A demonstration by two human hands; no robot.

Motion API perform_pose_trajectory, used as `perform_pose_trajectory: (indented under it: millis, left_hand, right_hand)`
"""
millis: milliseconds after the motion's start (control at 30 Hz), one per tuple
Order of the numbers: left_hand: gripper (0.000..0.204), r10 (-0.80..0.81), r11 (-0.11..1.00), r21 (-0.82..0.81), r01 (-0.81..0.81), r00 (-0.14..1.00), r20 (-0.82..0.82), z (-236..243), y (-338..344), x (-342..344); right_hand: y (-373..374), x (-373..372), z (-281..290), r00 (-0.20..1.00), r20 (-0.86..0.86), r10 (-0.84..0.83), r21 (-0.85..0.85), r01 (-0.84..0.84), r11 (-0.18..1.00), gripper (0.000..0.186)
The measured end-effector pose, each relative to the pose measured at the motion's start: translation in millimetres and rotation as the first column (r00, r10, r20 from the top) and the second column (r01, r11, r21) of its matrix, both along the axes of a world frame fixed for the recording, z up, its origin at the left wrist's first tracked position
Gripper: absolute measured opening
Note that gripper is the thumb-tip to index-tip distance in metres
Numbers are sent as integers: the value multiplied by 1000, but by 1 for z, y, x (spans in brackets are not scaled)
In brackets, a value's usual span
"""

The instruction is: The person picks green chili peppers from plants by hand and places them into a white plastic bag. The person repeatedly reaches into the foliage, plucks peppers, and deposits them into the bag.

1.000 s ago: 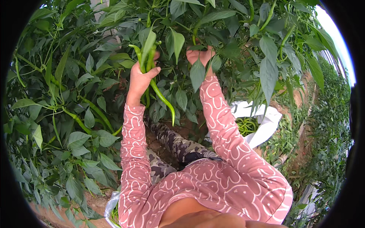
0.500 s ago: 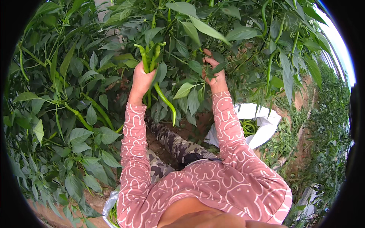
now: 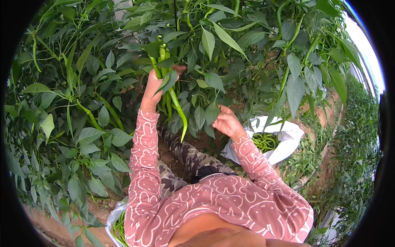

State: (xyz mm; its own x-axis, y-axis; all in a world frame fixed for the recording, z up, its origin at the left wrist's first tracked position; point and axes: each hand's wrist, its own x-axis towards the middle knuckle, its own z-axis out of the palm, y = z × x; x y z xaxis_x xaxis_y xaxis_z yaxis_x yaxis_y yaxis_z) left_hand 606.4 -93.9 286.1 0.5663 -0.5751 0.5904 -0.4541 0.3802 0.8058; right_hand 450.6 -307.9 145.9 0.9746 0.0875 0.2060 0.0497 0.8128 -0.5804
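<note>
My left hand (image 3: 152, 87) is closed round several long green peppers (image 3: 177, 108), with leaves over part of it; its far fingertips are a brown blur. One pepper hangs down below the hand with a curved tip. My right hand (image 3: 225, 122) is lower and to the right, its fingers curled against a hanging leaf (image 3: 212, 111) among the pepper plants (image 3: 88, 138); what they hold, if anything, is hidden. Just right of it is a white sack (image 3: 284, 145) with green peppers (image 3: 265, 141) inside.
A clear plastic bag (image 3: 113, 224) with peppers lies at the lower left. My camouflage-clad legs (image 3: 191, 158) stretch under the plants. More peppers (image 3: 284, 82) hang at the upper right. A strip of dry soil (image 3: 325, 156) with cut foliage runs along the right beside another row of plants.
My right hand has come down from high in the foliage to beside the sack's left edge. My left hand keeps the peppers, shifting slightly. The foliage above has moved.
</note>
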Motion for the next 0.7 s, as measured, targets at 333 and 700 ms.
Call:
perform_pose_trajectory:
  millis: [333, 700]
  left_hand:
    - [46, -252, 968, -46, 248, 963, -96, -7, -10, -19]
    - [29, -11, 998, 52, 22, 978, -210, -1, -9, -22]
  right_hand:
    - [-62, -188, -39, 918, -374, -130, -606, -348, -716, 38]
    - [-61, 16, 104, 376, 726, -576, -649, 651, -393, 26]
